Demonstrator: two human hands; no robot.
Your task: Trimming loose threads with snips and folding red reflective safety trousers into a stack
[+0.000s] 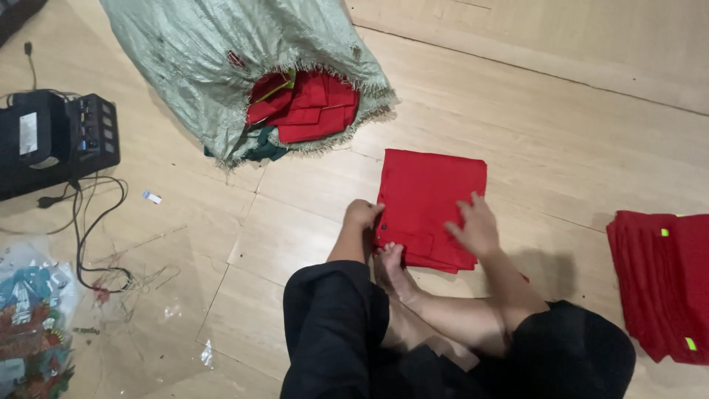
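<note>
A folded red garment (428, 199) lies flat on the wooden floor (561, 140) in front of my crossed legs. My left hand (362, 215) is closed against its left edge, gripping the fabric. My right hand (474, 226) rests palm down on its right side, fingers spread. A bare foot (389, 266) touches the garment's near edge, between my two arms.
A green woven sack (221, 59) lies open at the back, with several folded red garments (306, 107) spilling from its mouth. A stack of red garments (665, 281) sits at the right. A black device (52, 140) with cables and clear plastic wrap (37, 325) lie at the left.
</note>
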